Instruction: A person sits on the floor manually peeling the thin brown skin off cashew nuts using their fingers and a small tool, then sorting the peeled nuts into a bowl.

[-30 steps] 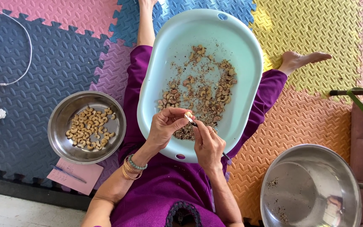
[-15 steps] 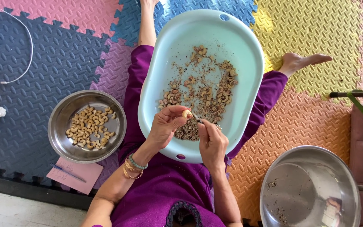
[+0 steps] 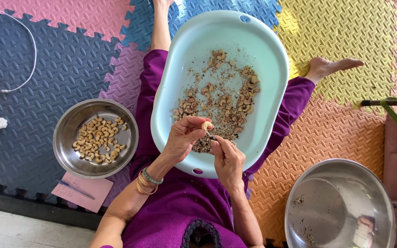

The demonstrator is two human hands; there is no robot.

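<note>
Both hands met over the near rim of the pale blue tub (image 3: 263, 55). Left hand (image 3: 182, 138) pinched a cashew nut (image 3: 206, 125), lifted slightly higher than a second before; its curved long axis lay roughly crosswise, tip toward the right hand (image 3: 228, 158), which gripped a small blade against it, peeling. Farther out lay unpeeled cashews (image 3: 226, 103).

The right hand (image 3: 228, 158) has slid a little lower from the cashew (image 3: 206, 125), which the left hand (image 3: 183, 137) has turned slightly
</note>
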